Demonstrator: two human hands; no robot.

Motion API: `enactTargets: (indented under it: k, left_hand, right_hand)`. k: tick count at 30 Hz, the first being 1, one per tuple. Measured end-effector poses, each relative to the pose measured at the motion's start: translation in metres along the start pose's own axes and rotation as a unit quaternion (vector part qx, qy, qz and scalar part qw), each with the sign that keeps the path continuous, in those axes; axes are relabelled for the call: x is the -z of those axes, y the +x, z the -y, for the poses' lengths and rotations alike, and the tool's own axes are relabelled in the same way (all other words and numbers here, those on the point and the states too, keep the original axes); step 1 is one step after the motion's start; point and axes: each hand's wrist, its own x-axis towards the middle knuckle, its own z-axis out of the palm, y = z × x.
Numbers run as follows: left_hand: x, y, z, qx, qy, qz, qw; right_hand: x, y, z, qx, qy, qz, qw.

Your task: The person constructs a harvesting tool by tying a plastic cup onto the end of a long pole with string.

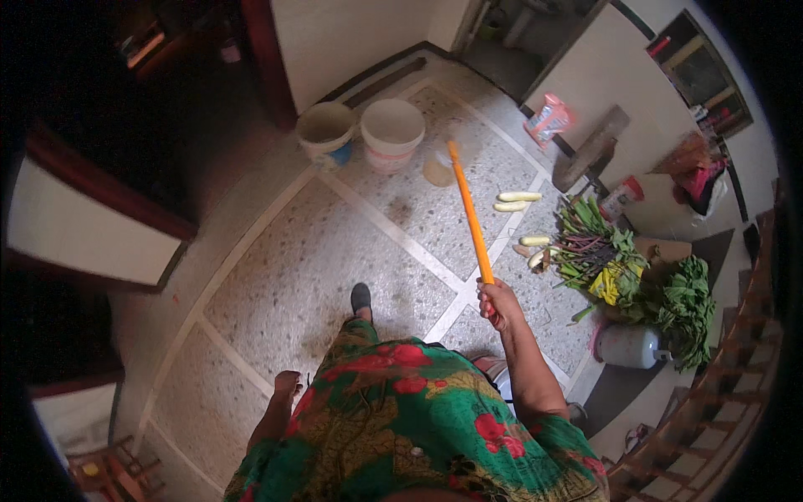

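Note:
My right hand grips one end of a long orange pole. The pole slants away from me over the speckled floor, and its far end lies over a pale, blurred patch that I cannot make out. My left hand hangs low beside my patterned green garment, its fingers curled. A thin dark line shows by those fingers, but whether they hold anything is unclear. To the right of the pole, pale elongated vegetables lie on the floor. One dark shoe shows ahead of me.
Two plastic buckets, one whitish and one with a blue patch, stand by the far wall. On the right are leafy greens, a white gas cylinder and a wooden board. A pink packet sits near the doorway.

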Motion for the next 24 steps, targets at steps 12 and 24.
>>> enactTargets:
  k: [12,24]
  left_hand:
    - [-0.062,0.062,-0.327,-0.130,-0.059,-0.003,0.990]
    - [-0.056,0.024,-0.119,0.195,0.001,-0.181,0.964]
  right_hand:
    - [-0.079,0.202,0.146,0.025,-0.055,0.018,0.998]
    - [-0.091,0.512,0.203,-0.066,-0.233,0.033,0.970]
